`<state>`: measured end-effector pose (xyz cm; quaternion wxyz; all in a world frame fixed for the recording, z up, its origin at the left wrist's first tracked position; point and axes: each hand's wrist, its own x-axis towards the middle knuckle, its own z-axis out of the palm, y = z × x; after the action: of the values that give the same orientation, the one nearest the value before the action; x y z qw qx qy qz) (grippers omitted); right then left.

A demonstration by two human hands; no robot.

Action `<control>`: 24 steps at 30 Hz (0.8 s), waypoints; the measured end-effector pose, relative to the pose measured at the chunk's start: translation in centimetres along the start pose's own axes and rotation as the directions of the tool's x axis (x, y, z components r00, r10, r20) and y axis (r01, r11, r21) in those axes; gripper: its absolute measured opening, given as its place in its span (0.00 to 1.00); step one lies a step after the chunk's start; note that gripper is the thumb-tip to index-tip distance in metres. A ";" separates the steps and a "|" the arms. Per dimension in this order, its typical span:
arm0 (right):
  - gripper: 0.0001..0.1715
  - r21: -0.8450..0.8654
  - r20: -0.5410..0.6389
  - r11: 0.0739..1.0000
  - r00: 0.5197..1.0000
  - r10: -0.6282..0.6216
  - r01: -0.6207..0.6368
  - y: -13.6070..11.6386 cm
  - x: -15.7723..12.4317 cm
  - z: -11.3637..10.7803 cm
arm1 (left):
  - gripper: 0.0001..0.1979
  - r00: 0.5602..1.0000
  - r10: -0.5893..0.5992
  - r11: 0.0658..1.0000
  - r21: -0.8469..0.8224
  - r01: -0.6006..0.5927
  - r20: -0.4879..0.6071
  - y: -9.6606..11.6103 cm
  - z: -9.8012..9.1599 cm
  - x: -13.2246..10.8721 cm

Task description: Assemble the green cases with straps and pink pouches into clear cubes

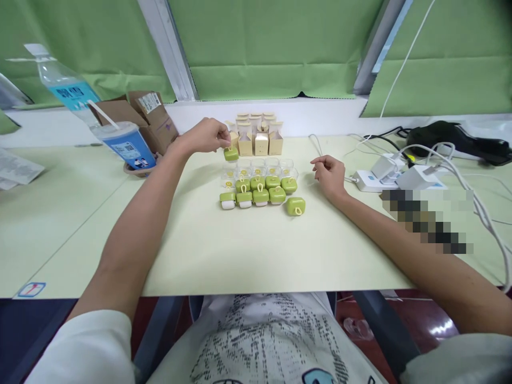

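Observation:
My left hand (208, 134) pinches the top of a small green case (231, 154) at the back left of the group, just in front of the cardboard boxes. Below it, similar green cases (261, 196) stand in two rows, with yellow loops and some white lower parts showing. Another green case (296, 206) lies apart at the front right, its loop toward me. Behind the rows are clear plastic containers (258, 167) with yellow round marks. My right hand (330, 175) rests on the table right of the containers, fingers loosely bent and apart, holding nothing.
Small open cardboard boxes (261, 144) line the wall. On the left are a blue drink cup (130, 146), a brown carton (154, 120) and a plastic bottle (66, 88). A power strip (372, 181) with white chargers, cables and a black object (452, 140) occupies the right.

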<state>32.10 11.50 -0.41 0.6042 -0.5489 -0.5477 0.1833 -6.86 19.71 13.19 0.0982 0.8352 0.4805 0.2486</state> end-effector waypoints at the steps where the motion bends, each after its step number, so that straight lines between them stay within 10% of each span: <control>1: 0.12 -0.001 0.007 1.000 1.000 0.002 -0.002 0.0 0.0 0.0 | 0.08 1.000 0.017 1.000 0.026 -0.017 -0.001 -0.3 0.2 0.2; 24: 0.11 -0.013 0.062 1.000 0.998 0.000 0.000 0.4 0.2 -0.1 | 0.08 0.996 -0.007 0.997 0.071 0.001 0.084 -2.8 1.2 1.0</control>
<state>32.40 11.72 -0.66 0.5833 -0.5468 -0.5674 0.1968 -7.95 22.16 11.35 0.0889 0.8469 0.4863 0.1958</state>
